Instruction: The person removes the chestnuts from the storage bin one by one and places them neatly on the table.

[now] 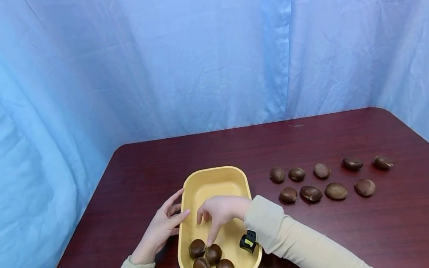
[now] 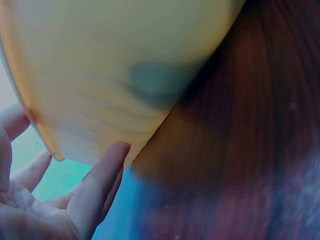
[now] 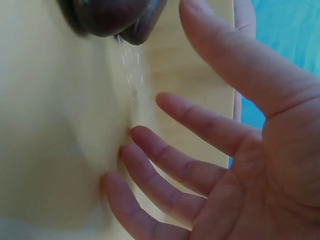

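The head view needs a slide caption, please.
Left hand at a yellow tray, right hand inside; four nuts within, nine nuts on the table.

Pale blue curtains (image 1: 208, 58) behind and beside a dark reddish, round-cornered table (image 1: 145, 170).

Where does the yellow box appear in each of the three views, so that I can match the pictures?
Head: the box is at bottom centre.
Left wrist: at upper left, seen from outside.
Right wrist: across the left and centre, seen from inside.
Shared landmark: the left grip beside the box; in the right wrist view only part shows, beyond the box.
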`<state>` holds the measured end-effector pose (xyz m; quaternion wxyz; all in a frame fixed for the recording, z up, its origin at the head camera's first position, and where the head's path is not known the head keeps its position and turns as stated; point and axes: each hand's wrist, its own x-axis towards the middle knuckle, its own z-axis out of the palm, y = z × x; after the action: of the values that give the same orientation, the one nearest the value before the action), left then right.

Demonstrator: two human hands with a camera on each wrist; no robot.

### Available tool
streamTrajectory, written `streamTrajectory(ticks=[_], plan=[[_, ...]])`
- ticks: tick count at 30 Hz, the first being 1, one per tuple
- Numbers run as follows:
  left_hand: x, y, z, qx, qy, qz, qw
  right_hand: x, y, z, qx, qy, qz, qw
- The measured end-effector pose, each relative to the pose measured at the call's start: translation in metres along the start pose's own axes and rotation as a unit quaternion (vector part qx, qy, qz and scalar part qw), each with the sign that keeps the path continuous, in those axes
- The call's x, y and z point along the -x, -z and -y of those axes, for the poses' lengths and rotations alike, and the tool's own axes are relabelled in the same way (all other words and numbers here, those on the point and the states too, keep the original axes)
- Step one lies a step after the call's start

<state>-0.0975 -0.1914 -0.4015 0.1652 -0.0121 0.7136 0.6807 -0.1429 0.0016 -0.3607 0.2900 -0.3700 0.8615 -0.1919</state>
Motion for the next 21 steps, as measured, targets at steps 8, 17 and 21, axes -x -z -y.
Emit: streamTrajectory(ticks=[8,17,21], plan=[[0.0,0.0,0.0,-0.004,0.002,-0.003,1.0,0.001,-0.005,0.005,0.057,0.022,0.037,0.9975],[0.001,0.0,-0.001,-0.003,0.004,-0.001,1.0,0.002,-0.012,0.011,0.074,0.051,0.054,0.9945],[0.0,0.0,-0.001,-0.005,0.006,-0.002,1.0,0.001,-0.014,0.011,0.049,0.039,0.052,0.9966]])
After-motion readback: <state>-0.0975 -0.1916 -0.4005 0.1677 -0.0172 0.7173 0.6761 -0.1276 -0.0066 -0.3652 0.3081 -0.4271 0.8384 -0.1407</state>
